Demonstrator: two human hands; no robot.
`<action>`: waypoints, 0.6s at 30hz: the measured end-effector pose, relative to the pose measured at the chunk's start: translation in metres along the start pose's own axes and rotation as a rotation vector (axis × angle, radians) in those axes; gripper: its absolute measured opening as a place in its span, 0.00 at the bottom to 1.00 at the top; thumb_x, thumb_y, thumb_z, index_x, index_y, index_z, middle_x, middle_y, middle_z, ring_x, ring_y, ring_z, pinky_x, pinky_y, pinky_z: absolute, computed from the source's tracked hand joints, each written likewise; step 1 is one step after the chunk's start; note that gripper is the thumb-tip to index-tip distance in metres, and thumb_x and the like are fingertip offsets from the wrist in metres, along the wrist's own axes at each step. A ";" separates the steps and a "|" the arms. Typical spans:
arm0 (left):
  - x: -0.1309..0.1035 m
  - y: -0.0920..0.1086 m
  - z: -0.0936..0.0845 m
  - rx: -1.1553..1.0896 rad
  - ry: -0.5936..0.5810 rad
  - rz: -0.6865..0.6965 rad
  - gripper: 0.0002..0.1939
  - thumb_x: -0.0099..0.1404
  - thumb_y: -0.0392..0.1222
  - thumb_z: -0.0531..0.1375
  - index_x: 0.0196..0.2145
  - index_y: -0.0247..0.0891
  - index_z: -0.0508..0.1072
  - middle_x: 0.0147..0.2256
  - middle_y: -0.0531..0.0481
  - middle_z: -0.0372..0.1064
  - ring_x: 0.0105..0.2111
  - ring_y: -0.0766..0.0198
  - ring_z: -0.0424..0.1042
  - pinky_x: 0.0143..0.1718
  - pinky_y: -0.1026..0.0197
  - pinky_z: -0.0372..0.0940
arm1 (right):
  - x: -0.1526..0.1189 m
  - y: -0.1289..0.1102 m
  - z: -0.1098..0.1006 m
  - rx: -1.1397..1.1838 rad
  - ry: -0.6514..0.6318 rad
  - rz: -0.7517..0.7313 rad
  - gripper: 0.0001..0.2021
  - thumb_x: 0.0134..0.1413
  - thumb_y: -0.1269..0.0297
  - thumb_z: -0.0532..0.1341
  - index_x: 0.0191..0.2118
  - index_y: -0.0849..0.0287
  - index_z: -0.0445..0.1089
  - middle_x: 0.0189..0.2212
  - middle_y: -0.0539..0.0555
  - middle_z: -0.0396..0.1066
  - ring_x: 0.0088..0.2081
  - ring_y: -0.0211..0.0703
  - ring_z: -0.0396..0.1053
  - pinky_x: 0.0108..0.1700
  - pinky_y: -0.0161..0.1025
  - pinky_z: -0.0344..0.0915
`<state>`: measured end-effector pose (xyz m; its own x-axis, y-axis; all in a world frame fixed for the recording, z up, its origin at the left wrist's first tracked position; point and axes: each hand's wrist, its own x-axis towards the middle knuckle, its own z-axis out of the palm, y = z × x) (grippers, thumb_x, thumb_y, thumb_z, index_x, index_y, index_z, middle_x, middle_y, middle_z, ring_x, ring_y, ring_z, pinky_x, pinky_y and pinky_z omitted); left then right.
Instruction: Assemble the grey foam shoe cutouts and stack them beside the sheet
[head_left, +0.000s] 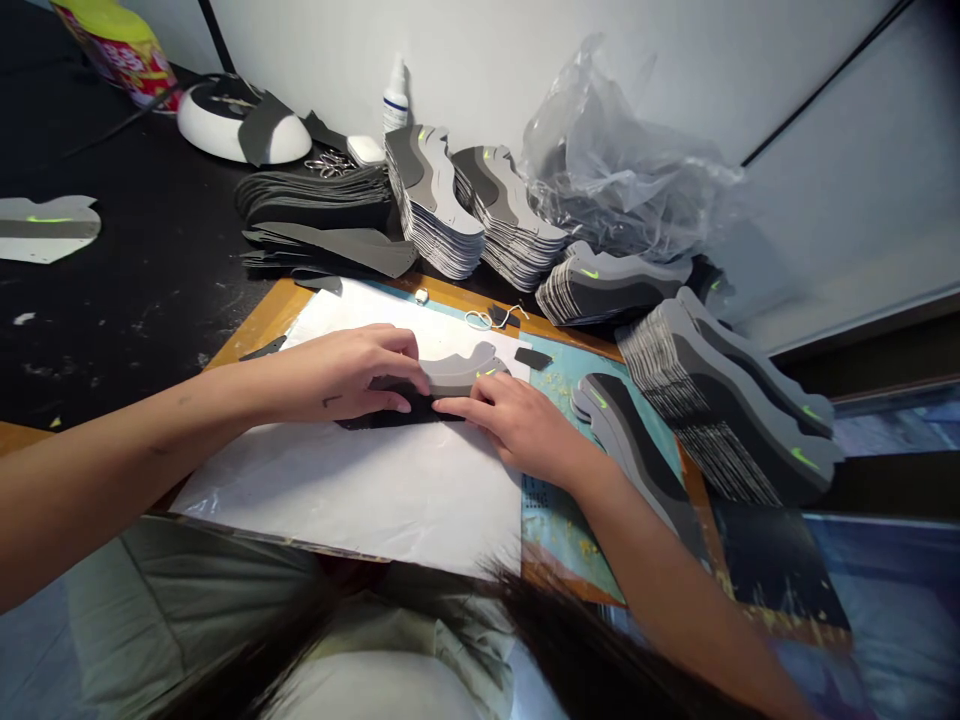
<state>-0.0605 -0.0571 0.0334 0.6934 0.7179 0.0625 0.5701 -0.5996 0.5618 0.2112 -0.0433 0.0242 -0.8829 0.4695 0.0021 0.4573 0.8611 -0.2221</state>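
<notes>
I find the grey panel (452, 375) beneath both hands' fingertips, over the white sheet (360, 490). Left hand (341, 372): thumb and forefinger parted; right hand (519, 415): thumb extended, fingers bent. I judge this aligning; next calls for even pressure. Fingers cover parts; whether they pinch, or the black strip (421, 409) is separate, I cannot tell.

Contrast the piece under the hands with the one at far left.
The handled piece lies on the white sheet; the far-left piece lies on the black tabletop. The left hand and right hand both touch and partly cover the handled piece; neither touches the far-left piece. The handled piece is grey with a black lower part; the far-left piece is pale grey with a darker band. Both bear a yellow-green swoosh.
</notes>
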 end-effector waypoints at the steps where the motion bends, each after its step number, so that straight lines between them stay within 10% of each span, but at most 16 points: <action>1: 0.001 -0.004 -0.001 -0.001 -0.012 0.033 0.12 0.69 0.45 0.58 0.46 0.44 0.78 0.40 0.45 0.70 0.39 0.58 0.68 0.39 0.62 0.60 | 0.000 0.000 0.000 0.001 0.000 0.002 0.23 0.64 0.74 0.53 0.62 0.47 0.64 0.40 0.55 0.66 0.39 0.45 0.60 0.42 0.40 0.58; 18: -0.001 -0.015 -0.014 -0.165 -0.185 0.084 0.22 0.65 0.47 0.64 0.56 0.46 0.73 0.46 0.43 0.70 0.44 0.57 0.68 0.45 0.63 0.63 | -0.002 0.001 0.003 0.033 0.013 -0.004 0.23 0.64 0.73 0.54 0.62 0.48 0.65 0.40 0.55 0.66 0.40 0.45 0.60 0.43 0.41 0.60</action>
<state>-0.0759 -0.0442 0.0369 0.8130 0.5815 -0.0288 0.4376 -0.5778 0.6889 0.2132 -0.0437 0.0215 -0.8834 0.4683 0.0158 0.4495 0.8565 -0.2539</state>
